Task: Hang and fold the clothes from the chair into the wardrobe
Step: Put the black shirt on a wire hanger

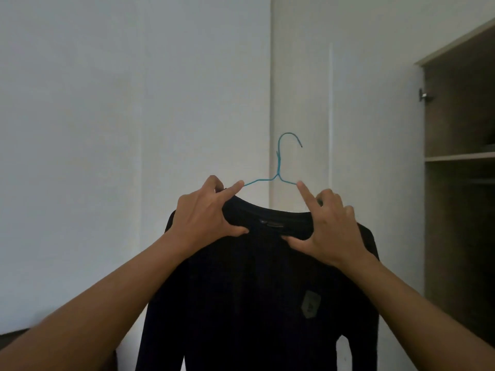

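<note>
A black long-sleeved shirt (pixel 254 290) hangs in the air in front of me on a thin blue wire hanger (pixel 278 167), whose hook points right above the collar. My left hand (pixel 206 215) grips the shirt's left shoulder at the collar, its forefinger stretched along the hanger's wire. My right hand (pixel 326 226) grips the right shoulder the same way, forefinger up against the wire. A small grey patch (pixel 310 303) shows on the shirt's chest. The open wardrobe (pixel 460 156) stands at the right edge.
A plain white wall fills the background, with a corner edge (pixel 270 89) running down behind the hanger. The wardrobe has a light wooden shelf (pixel 460 156) and a dark interior. A dark object sits low at the left edge (pixel 13 336).
</note>
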The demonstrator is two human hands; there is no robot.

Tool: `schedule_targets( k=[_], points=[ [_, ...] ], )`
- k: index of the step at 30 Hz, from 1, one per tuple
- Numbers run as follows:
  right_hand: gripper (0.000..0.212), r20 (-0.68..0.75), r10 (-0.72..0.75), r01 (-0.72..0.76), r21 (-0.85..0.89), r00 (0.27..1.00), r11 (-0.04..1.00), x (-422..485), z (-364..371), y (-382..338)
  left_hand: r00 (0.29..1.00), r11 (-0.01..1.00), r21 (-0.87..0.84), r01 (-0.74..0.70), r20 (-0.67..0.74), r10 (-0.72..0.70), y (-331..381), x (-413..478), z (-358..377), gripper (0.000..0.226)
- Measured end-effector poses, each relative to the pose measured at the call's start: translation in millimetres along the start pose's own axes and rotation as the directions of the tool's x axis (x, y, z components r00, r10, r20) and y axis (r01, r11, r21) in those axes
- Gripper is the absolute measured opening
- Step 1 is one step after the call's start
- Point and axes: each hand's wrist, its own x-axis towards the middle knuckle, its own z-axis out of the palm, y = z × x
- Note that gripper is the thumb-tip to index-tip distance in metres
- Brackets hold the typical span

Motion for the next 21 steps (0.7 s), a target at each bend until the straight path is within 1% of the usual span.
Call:
schedule_targets(
  k=[6,11,14,16,21],
  points=[
    [0.111,0.035,0.129,-0.128,-0.02,0.991,0.992,-20,-15,117,0.999,0.997,-0.08,0.023,0.034,-0.021,118,40,43,0.099],
    [0.111,0.077,0.274,-0.266,-0.091,0.959,0.96,-45,-24,196,0.997,0.985,-0.168,-0.031,0.07,0.043,201,70,83,0.099],
    [0.112,0.093,0.365,-0.35,-0.15,0.926,0.925,-56,-28,249,0.992,0.977,-0.2,-0.075,0.089,0.094,254,92,108,0.098],
    [0.112,0.105,0.425,-0.406,-0.16,0.899,0.9,-62,-26,283,0.986,0.968,-0.227,-0.108,0.1,0.134,285,109,128,0.098],
    [0.112,0.101,0.521,-0.5,-0.178,0.847,0.847,-69,-14,356,0.975,0.941,-0.286,-0.18,0.075,0.209,349,151,184,0.098]
  ],
)
